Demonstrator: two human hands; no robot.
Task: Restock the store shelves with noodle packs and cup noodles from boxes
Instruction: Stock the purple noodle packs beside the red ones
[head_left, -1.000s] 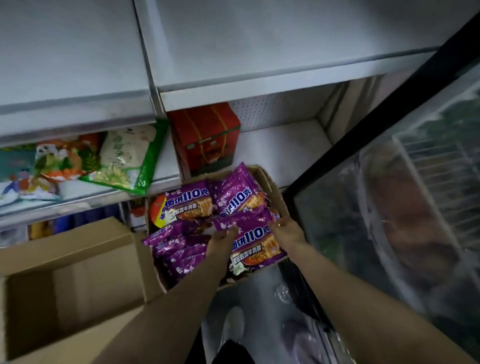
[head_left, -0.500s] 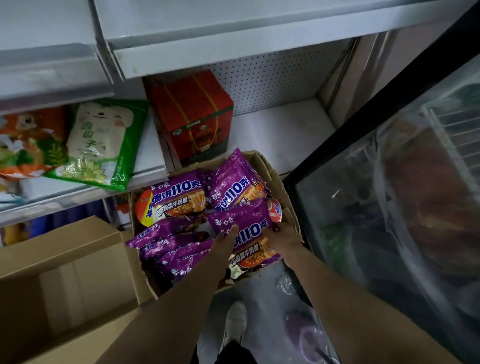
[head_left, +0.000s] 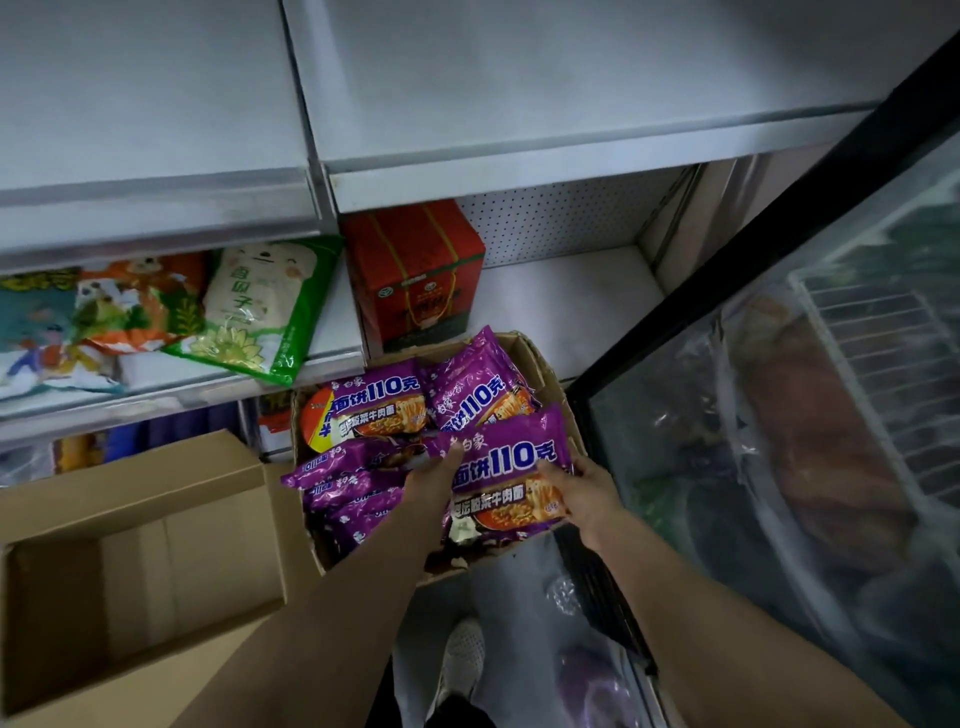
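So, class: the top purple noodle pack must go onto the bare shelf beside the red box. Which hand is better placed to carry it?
Probably the right hand: it grips the noodle pack on the side nearer the shelf.

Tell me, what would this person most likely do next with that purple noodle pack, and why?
Probably lift the purple noodle pack out of the noodle box and carry it up toward the lower shelf. The left hand and right hand grip its two sides, and bare shelf space shows just right of the red carton.

Grey metal shelving (head_left: 519, 156), perforated back panel (head_left: 561, 218), glass-door cooler (head_left: 779, 415) right, dim light.
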